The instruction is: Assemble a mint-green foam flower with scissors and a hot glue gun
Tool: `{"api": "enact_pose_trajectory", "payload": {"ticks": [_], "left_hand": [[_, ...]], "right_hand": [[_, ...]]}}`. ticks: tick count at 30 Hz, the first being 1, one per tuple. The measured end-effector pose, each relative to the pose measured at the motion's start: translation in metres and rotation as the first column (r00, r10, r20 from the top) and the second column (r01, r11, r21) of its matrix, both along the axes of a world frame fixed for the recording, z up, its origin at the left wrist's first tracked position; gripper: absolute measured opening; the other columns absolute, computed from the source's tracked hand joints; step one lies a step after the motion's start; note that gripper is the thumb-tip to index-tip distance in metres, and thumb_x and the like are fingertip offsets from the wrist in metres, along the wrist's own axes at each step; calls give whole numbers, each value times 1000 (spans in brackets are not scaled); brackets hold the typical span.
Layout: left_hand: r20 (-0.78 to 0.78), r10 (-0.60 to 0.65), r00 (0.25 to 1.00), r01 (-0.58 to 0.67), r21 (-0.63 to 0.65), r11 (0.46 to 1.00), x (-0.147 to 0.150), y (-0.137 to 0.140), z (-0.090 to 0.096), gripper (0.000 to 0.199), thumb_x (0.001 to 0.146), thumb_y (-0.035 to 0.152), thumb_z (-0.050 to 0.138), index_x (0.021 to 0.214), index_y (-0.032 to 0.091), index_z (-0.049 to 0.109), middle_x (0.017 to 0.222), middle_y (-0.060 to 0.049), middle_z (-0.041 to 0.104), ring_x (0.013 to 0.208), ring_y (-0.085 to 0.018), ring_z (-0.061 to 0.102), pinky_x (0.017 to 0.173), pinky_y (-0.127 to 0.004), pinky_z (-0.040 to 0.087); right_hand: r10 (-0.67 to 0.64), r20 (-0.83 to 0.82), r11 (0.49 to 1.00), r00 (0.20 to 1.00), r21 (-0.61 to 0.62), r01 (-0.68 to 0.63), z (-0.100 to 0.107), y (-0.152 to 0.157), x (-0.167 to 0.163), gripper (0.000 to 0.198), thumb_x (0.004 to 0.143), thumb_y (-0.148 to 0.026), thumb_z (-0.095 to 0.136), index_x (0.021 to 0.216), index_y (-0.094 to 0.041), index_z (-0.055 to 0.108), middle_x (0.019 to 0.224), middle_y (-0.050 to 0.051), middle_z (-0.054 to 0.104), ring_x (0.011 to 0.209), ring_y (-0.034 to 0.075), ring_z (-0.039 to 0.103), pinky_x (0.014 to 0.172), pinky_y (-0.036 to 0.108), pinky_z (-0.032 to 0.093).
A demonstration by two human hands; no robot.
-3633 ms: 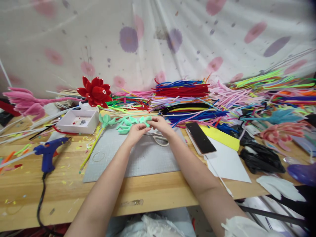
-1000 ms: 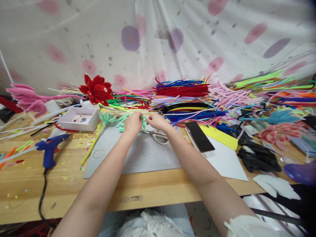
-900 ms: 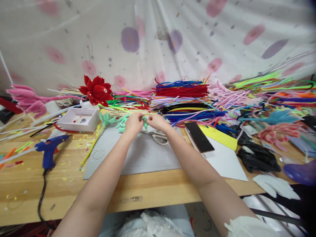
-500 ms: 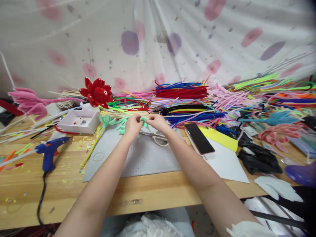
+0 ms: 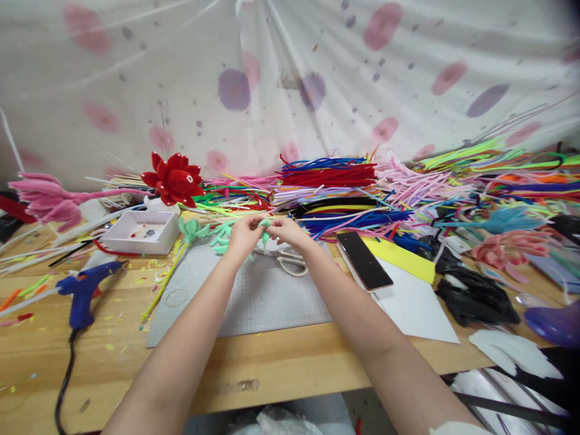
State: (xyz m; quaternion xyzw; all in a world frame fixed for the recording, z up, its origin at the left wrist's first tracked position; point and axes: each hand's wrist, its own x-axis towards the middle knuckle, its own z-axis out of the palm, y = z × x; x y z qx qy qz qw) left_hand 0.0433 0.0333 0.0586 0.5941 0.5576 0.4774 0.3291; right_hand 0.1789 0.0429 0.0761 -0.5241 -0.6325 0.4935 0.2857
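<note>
Over the back of the grey cutting mat (image 5: 272,311), my left hand (image 5: 246,234) and my right hand (image 5: 289,232) meet, both closed. Between their fingertips is a small mint-green pipe cleaner piece (image 5: 264,224), partly hidden by the fingers. Below and behind the right hand lies a pair of scissors (image 5: 293,264) with pale handles. More mint-green petal pieces (image 5: 221,237) rest on the mat beside the left hand. Farther left, a mint-green flower (image 5: 193,228) on a yellow-green stem lies along the mat's edge.
A blue glue gun (image 5: 86,293) and a white box (image 5: 141,232) are on the left. Bundled pipe cleaners (image 5: 330,176) line the back, near a red flower (image 5: 174,179). To the right lie a phone (image 5: 364,260), white paper (image 5: 417,308) and a black plastic bag (image 5: 475,296).
The camera view has shifted slightly, so the table things sit a little lower and mostly farther left. Both hands still hold the green piece together, with small finger movements.
</note>
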Motion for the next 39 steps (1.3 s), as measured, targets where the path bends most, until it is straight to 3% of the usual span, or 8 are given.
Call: {"api": "enact_pose_trajectory", "payload": {"ticks": [6,10,15,20,22,27,30,39], "left_hand": [[-13,-82,997,83,56,995,0,1,3,20,67,23,61,84,14,67,81,-5,70,74,-15,61,75,-28,47],[-25,-120,992,121,38,992,-1,3,3,22,68,29,60,84,15,66,76,-3,68,69,-14,59,69,-26,46],[-75,-116,990,115,-23,993,-2,0,6,21,70,26,57,85,14,63,73,-4,66,63,-14,58,60,-25,45],[-411,14,911,-5,23,1000,3,-9,14,23,68,14,51,89,18,60,81,-4,66,74,-16,59,71,-28,44],[-470,50,881,-30,49,998,6,-11,17,24,68,13,50,90,19,59,85,-4,66,78,-16,59,73,-28,44],[-336,9,942,1,30,1000,9,-10,20,21,68,10,49,86,19,57,84,-3,66,75,-14,59,72,-26,44],[-267,-4,964,10,19,1000,7,-8,18,20,68,10,51,85,17,56,83,-3,66,74,-13,59,70,-25,44],[-462,87,883,-85,25,996,6,-11,19,25,67,10,50,89,19,59,82,-4,66,76,-16,59,72,-28,43]], "right_hand": [[28,-175,996,984,-74,-42,-8,3,5,7,67,-20,53,68,-15,57,59,-3,53,56,5,48,45,12,34],[33,-218,997,975,-63,-48,-10,4,6,4,64,-19,52,65,-16,55,57,-4,51,54,5,47,44,13,33],[-15,-93,1000,996,10,16,-6,2,4,8,67,-20,53,62,-15,53,55,-3,51,52,6,47,42,14,34],[-78,79,992,994,108,70,-8,4,2,10,67,-21,56,61,-16,51,54,-3,53,47,6,46,40,15,36],[-82,87,989,993,134,70,-8,5,2,10,68,-22,57,63,-16,51,56,-3,54,48,6,46,40,15,37],[-24,11,998,1000,54,24,-1,3,4,7,71,-21,55,74,-15,56,67,-2,58,56,6,51,43,13,39],[-4,-20,999,1000,35,5,2,2,3,3,70,-17,54,72,-15,55,63,-2,56,55,6,51,43,13,39],[-94,94,988,991,132,82,-11,9,-3,9,66,-18,57,61,-16,50,55,-3,53,46,6,48,41,16,40]]}}
